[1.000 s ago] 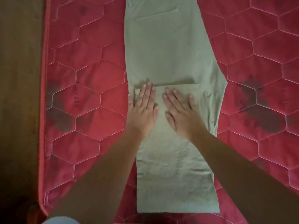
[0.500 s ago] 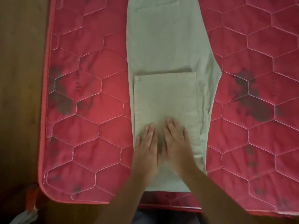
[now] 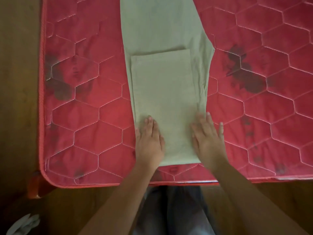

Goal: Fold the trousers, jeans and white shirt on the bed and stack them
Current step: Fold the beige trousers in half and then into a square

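Note:
Pale green trousers [image 3: 162, 82] lie lengthwise on the red quilted mattress [image 3: 84, 99], their legs folded up over the upper part, with the fold near the mattress's front edge. My left hand [image 3: 149, 141] lies flat on the left side of the folded end, fingers together. Over on the right side, my right hand [image 3: 209, 138] rests flat and partly overhangs the trousers' edge onto the mattress. Neither hand grips the cloth. The waist end runs out of the top of the view. No jeans or white shirt show on the bed.
The mattress's left edge [image 3: 42, 82] and front edge [image 3: 101, 184] border a brown wooden floor [image 3: 17, 116]. An orange bed leg [image 3: 36, 187] stands at the front left corner. Something white [image 3: 23, 224] lies on the floor at the bottom left. Dark stains mark the mattress.
Both hands slid down the folded legs toward the front edge, then spread apart from the middle to the trousers' left and right sides. The view pulled back from the bed.

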A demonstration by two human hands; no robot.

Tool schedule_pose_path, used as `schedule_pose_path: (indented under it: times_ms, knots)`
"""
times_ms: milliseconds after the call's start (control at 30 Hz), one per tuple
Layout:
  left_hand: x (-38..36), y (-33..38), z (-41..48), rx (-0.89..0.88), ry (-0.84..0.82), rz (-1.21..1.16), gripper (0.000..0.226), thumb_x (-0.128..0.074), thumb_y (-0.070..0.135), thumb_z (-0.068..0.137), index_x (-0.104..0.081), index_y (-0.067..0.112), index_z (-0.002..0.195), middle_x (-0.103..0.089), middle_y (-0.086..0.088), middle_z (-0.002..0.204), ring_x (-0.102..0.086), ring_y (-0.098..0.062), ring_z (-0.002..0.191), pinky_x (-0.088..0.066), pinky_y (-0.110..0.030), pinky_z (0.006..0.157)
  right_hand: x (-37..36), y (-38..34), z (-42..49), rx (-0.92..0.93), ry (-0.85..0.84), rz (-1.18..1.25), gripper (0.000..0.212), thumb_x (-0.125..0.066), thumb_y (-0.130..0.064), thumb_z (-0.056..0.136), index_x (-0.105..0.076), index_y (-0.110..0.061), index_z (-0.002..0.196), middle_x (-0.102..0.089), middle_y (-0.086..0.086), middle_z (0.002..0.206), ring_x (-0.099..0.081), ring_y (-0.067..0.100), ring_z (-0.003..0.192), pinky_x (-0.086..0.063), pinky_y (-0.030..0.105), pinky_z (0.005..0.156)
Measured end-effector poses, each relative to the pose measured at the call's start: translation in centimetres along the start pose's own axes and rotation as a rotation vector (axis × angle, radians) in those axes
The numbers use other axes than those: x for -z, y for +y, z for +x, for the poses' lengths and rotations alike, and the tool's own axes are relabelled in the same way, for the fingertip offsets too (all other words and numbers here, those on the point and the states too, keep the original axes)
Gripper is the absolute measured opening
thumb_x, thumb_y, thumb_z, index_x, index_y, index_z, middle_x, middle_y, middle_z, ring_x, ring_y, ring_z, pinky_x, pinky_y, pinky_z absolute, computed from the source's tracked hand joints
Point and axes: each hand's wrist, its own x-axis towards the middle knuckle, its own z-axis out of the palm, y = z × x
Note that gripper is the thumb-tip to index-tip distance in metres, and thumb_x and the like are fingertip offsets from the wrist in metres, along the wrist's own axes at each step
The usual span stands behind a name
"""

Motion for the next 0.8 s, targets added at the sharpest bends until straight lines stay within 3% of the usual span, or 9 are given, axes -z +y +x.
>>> schedule_pose_path:
  times_ms: [67,133,233,333,433,533,600,733,800]
  knots:
    - [-0.9,0.6,-1.5,-0.011,0.013,0.035,0.055,-0.024,0.028,0.091,-0.042,0.002,0.135,-0.038,-0.013,0.145,-0.034,-0.025,0.136,-0.023,-0.049,0.109,-0.3,-3.8,-0.5,-0.021,0.008,0.087,0.043,-0.038,-0.02,0.085,-0.059,-0.006,0.12,-0.053,0.014,0.133,-0.045,0.034,0.126,-0.028,0.058,0.099]
    - [-2.3,0.3,-3.0,-0.038,0.035,0.084,0.056,-0.025,0.031,0.092,-0.031,0.004,0.14,-0.03,-0.011,0.149,-0.024,-0.024,0.139,-0.014,-0.048,0.114,-2.0,-6.2,-1.7,0.018,-0.096,0.093,0.05,-0.032,-0.028,0.087,-0.048,-0.011,0.131,-0.046,0.007,0.141,-0.037,0.027,0.134,-0.032,0.053,0.106]
    - [-3.7,-1.2,-4.3,-0.126,0.056,0.135,0.058,-0.024,0.035,0.094,-0.018,0.008,0.145,-0.02,-0.011,0.153,-0.013,-0.024,0.142,-0.007,-0.05,0.114,-4.4,-5.2,-3.4,0.054,-0.193,0.039,0.054,-0.024,-0.036,0.092,-0.02,-0.023,0.145,-0.02,-0.004,0.153,-0.002,0.018,0.144,-0.013,0.046,0.112]
    - [-3.6,-2.6,-5.9,-0.111,0.038,0.162,0.054,-0.018,0.036,0.096,-0.016,0.014,0.146,-0.015,-0.006,0.154,-0.01,-0.022,0.143,-0.012,-0.058,0.108,-3.8,-2.7,-4.8,-0.036,-0.228,-0.009,0.054,-0.017,-0.038,0.093,-0.012,-0.03,0.147,-0.01,-0.008,0.156,-0.001,0.016,0.144,-0.011,0.05,0.112]
    - [-3.2,-3.1,-7.1,-0.015,0.04,0.038,0.052,-0.017,0.034,0.097,-0.02,0.013,0.145,-0.009,-0.005,0.154,-0.009,-0.027,0.143,-0.011,-0.058,0.104,-2.4,-0.6,-6.0,-0.233,-0.261,0.173,0.052,-0.01,-0.042,0.095,-0.003,-0.035,0.146,0.008,-0.014,0.153,0.01,0.008,0.14,0.001,0.047,0.112]
    - [-2.3,-2.8,-7.7,0.071,0.089,-0.2,0.046,-0.033,0.024,0.097,-0.034,0.011,0.141,-0.018,-0.015,0.153,-0.022,-0.034,0.139,-0.025,-0.055,0.108,-0.4,-0.3,-6.8,-0.345,-0.15,0.478,0.046,-0.037,-0.022,0.098,-0.03,-0.022,0.143,-0.021,-0.001,0.154,-0.016,0.016,0.142,-0.014,0.04,0.116]
    - [-1.4,-2.2,-7.9,0.179,0.111,-0.369,0.048,-0.046,0.016,0.094,-0.035,0.012,0.141,-0.029,-0.015,0.149,-0.027,-0.031,0.137,-0.031,-0.048,0.109,0.8,-1.0,-6.8,-0.47,-0.064,0.696,0.044,-0.048,-0.014,0.094,-0.042,-0.016,0.137,-0.037,0.006,0.143,-0.036,0.019,0.13,-0.027,0.029,0.11]
    - [0.9,-0.9,-7.7,0.402,0.113,-0.716,0.048,-0.05,0.013,0.093,-0.037,0.017,0.139,-0.037,-0.005,0.14,-0.036,-0.009,0.122,-0.025,-0.018,0.103,1.5,-2.5,-6.0,-0.711,-0.052,0.967,0.051,-0.059,-0.015,0.087,-0.043,-0.019,0.135,-0.043,0.002,0.12,-0.047,0.01,0.101,-0.04,0.024,0.093]
    - [1.8,-1.3,-7.2,0.474,0.033,-0.829,0.047,-0.049,0.014,0.093,-0.038,0.021,0.138,-0.038,-0.003,0.139,-0.039,-0.006,0.116,-0.025,-0.015,0.096,1.5,-2.2,-5.2,-0.8,-0.019,1.044,0.052,-0.062,-0.013,0.085,-0.044,-0.015,0.133,-0.052,0.003,0.109,-0.051,0.013,0.091,-0.044,0.027,0.08]
